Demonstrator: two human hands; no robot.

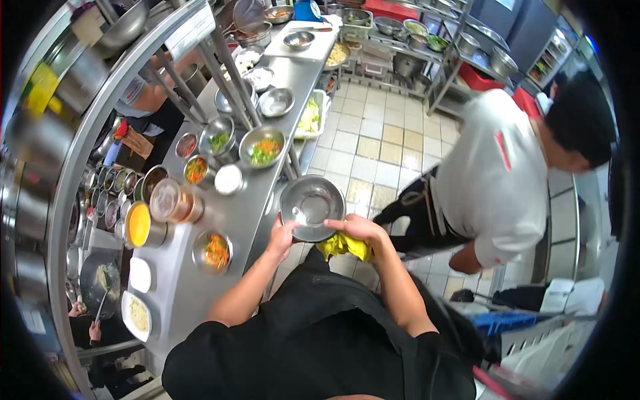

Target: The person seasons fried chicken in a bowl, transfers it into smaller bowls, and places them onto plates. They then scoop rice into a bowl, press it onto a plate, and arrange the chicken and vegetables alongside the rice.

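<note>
Left hand (283, 235) grips the steel bowl (311, 207) by its rim beside the counter (233, 213), right hand (357, 230) clutches a yellow cloth (343, 247) underneath, so I'd hold firm and wipe around evenly.

The steel bowl (311, 207) is round, shiny and bare inside, its polished bottom throwing back pale glints of light. It is tilted so that its open mouth faces up toward the camera, and it is held in the air just off the edge of the steel counter, over the tiled floor. Its lower rim is gripped on both sides. The yellow cloth (344, 246) is a bright, crumpled rag, bunched into loose folds. It hangs just below the bowl's lower right rim, pressed against the underside there, with its free end drooping down in front of the black apron.
</note>
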